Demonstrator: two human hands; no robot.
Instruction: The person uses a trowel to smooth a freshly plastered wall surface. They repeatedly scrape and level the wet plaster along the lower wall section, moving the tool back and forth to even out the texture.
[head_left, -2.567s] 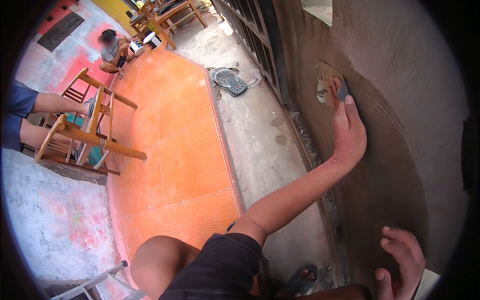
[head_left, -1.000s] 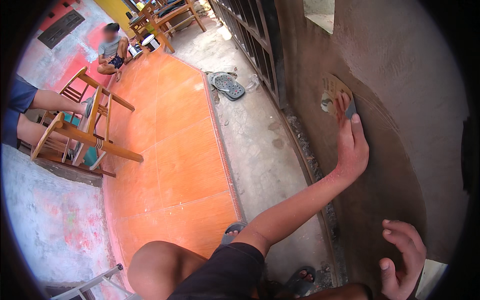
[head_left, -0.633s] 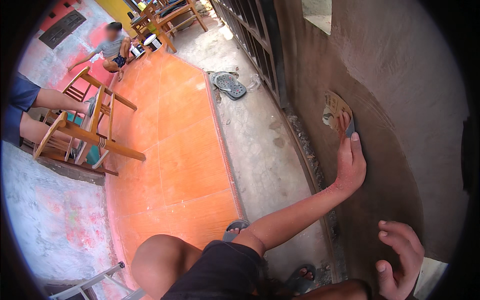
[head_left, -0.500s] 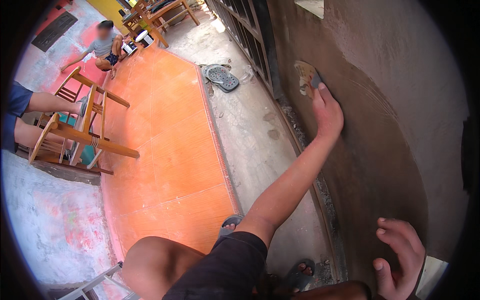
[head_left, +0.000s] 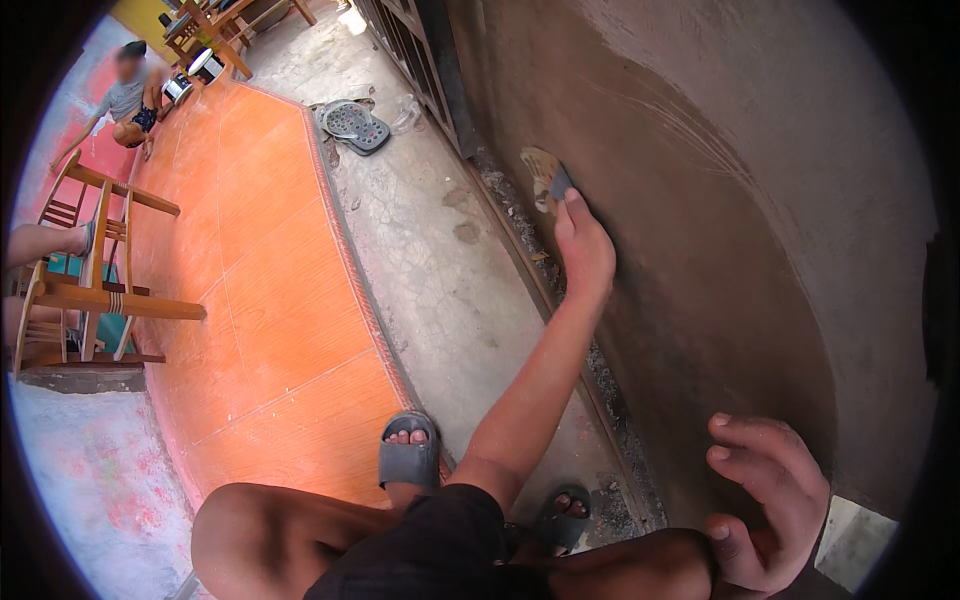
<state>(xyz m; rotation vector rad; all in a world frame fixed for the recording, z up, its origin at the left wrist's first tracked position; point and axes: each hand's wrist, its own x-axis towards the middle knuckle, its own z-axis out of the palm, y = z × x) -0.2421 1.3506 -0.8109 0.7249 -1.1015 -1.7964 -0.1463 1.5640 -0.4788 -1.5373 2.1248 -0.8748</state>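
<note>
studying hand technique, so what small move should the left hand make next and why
Probably slide the folded sandpaper up the wall: the left hand holds it low against that surface, while pale scratch marks show higher up.

I counted two bare hands up close: one left hand [head_left: 590,245] and one right hand [head_left: 768,490]. There was one tan sheet [head_left: 540,168]. Two feet wore two dark sandals [head_left: 408,465], and at least one loose gray slipper [head_left: 360,130] lay apart. There were two pails [head_left: 206,66], one wooden chair [head_left: 110,301] on the left, and one barred gate [head_left: 408,50]. There were two other people: one crouching person [head_left: 125,100], and one more who showed just two legs [head_left: 45,243].
</note>
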